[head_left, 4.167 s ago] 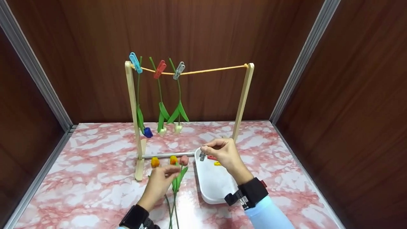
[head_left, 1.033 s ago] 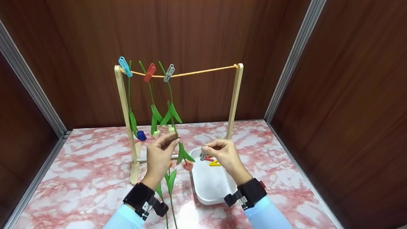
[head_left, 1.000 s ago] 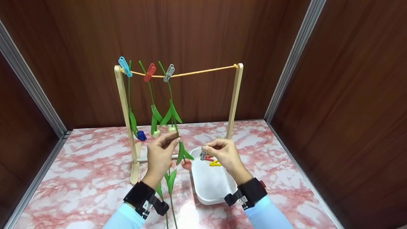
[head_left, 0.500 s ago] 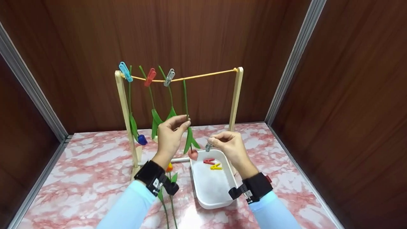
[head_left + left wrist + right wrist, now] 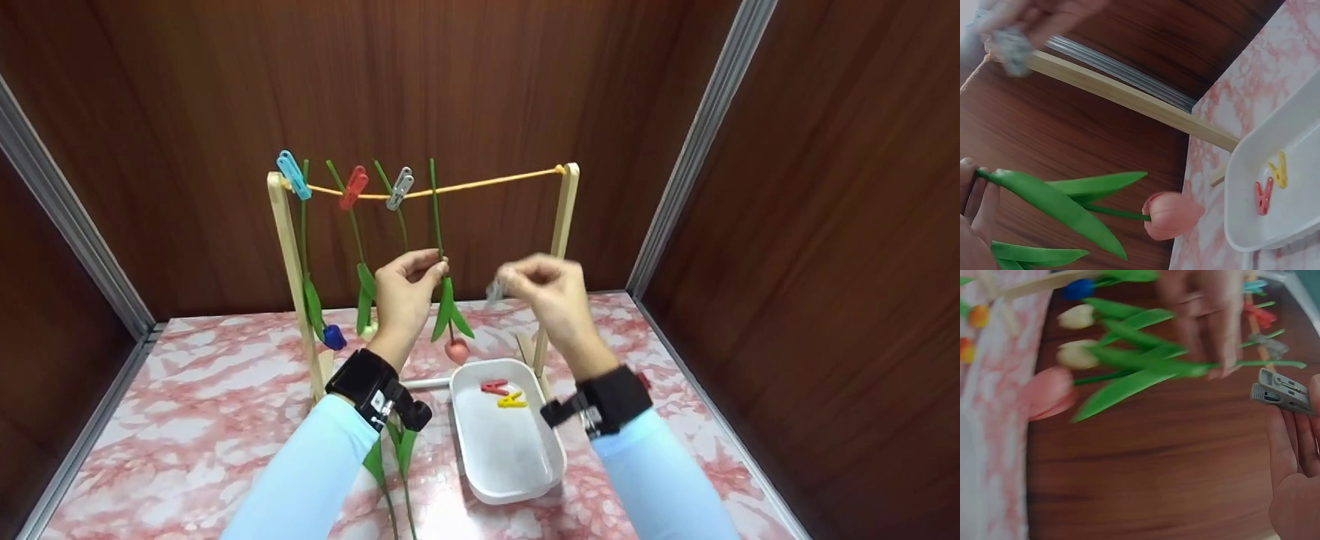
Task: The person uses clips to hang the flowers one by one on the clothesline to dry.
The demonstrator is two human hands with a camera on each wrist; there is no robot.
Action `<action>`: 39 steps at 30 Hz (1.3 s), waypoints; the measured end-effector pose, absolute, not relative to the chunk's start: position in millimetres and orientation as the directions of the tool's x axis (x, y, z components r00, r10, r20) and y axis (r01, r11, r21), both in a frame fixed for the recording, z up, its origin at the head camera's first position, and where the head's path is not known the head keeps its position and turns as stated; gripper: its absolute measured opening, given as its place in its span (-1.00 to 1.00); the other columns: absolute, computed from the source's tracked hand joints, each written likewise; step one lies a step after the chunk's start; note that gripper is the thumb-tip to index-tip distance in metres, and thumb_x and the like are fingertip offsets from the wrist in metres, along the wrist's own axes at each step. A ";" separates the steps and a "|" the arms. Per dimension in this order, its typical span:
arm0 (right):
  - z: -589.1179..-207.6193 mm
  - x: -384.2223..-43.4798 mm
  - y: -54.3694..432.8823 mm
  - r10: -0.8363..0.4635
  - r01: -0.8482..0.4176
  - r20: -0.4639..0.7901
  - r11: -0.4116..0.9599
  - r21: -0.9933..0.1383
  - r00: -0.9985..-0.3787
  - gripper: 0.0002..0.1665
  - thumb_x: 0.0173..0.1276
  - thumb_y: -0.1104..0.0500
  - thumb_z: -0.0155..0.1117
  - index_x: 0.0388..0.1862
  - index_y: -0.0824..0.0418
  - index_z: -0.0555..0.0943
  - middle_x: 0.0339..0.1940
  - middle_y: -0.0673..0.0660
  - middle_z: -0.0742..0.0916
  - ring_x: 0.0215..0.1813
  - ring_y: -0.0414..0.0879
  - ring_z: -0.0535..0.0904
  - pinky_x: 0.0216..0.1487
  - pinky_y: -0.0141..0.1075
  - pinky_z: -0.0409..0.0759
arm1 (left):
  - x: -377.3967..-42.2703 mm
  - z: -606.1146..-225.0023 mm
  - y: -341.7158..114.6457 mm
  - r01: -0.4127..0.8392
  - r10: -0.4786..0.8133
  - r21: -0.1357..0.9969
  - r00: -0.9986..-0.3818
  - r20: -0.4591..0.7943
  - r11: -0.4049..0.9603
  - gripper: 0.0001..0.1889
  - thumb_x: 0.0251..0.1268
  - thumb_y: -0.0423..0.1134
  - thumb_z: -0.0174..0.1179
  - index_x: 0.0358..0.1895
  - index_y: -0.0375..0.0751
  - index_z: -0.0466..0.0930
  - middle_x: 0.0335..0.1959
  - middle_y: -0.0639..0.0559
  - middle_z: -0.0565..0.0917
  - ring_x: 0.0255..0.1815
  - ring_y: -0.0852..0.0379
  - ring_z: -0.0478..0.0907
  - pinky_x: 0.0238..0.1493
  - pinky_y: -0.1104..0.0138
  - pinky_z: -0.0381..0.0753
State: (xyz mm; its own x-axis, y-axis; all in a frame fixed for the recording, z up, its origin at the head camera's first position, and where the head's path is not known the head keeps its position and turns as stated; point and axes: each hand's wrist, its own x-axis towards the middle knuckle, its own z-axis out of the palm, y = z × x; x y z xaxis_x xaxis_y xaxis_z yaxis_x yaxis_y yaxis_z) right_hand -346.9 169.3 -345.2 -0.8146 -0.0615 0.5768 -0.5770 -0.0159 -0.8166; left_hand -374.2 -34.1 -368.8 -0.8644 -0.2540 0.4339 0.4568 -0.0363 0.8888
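Observation:
My left hand (image 5: 405, 296) pinches the stem of a pink tulip (image 5: 456, 351), which hangs flower-down with its stem end rising past the orange string (image 5: 487, 182). Blurred by motion, my right hand (image 5: 551, 300) holds a grey clothespin (image 5: 1283, 392) between thumb and fingers, to the right of the tulip and below the string. Left of the pink tulip, a light blue clothespin (image 5: 293, 174), a red clothespin (image 5: 354, 187) and a grey clothespin (image 5: 400, 188) hold a blue tulip (image 5: 334, 337) and two white tulips (image 5: 1077, 316) on the string.
Two wooden posts (image 5: 564, 217) carry the string. Below stands a white tray (image 5: 555, 465) with a red clothespin (image 5: 494, 387) and a yellow clothespin (image 5: 512, 400). Orange-yellow tulips (image 5: 978, 316) lie on the marbled table (image 5: 187, 420), their stems toward the front. Wood panels enclose the sides and back.
My left hand has lifted the pink tulip from the table up to the string, so its stem end now stands above it. My right hand has risen from the tray with the grey clothespin.

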 end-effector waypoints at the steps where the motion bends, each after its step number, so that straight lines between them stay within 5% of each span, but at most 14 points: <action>1: -334.3 -350.1 165.8 -0.065 -0.588 0.588 -0.023 -0.809 -0.806 -0.88 0.26 0.31 0.52 -0.34 0.40 0.77 -0.31 0.22 0.81 -0.20 0.04 0.74 -0.06 -0.15 0.76 | -376.2 -367.6 -34.5 0.456 -0.259 0.890 -0.863 0.434 -0.029 -0.84 0.25 -0.51 0.40 -0.11 -0.39 0.78 -0.20 -0.17 0.81 -0.27 0.10 0.76 -0.18 0.41 0.74; 13: -243.7 -394.2 115.5 0.065 -0.509 0.513 -0.276 -0.815 -0.856 -0.96 0.29 0.41 0.46 -0.31 0.43 0.77 -0.37 0.18 0.78 -0.26 -0.11 0.73 -0.02 -0.12 0.77 | -388.7 -360.9 -37.1 0.413 -0.278 0.910 -0.871 0.405 0.033 -0.85 0.27 -0.46 0.40 -0.12 -0.36 0.79 -0.20 -0.15 0.81 -0.24 0.05 0.77 -0.20 0.45 0.72; 32: -239.8 -419.1 78.5 0.063 -0.458 0.454 -0.080 -0.885 -0.889 -0.87 0.30 0.31 0.50 -0.24 0.39 0.79 -0.29 0.18 0.77 -0.28 -0.09 0.72 -0.04 -0.18 0.77 | -399.5 -360.3 -37.8 0.429 -0.292 0.897 -0.849 0.440 0.102 -0.86 0.23 -0.43 0.44 -0.15 -0.28 0.82 -0.24 -0.07 0.82 -0.26 0.10 0.75 -0.27 0.50 0.63; 39: -239.2 -419.1 80.6 0.039 -0.412 0.411 -0.033 -0.911 -0.911 -0.78 0.29 0.23 0.53 -0.14 0.33 0.78 -0.16 0.19 0.77 -0.12 -0.03 0.76 0.00 -0.25 0.75 | -401.3 -358.5 -38.9 0.435 -0.302 0.892 -0.840 0.451 0.121 -0.86 0.22 -0.44 0.44 -0.17 -0.28 0.83 -0.25 -0.07 0.82 -0.23 0.01 0.76 -0.26 0.50 0.63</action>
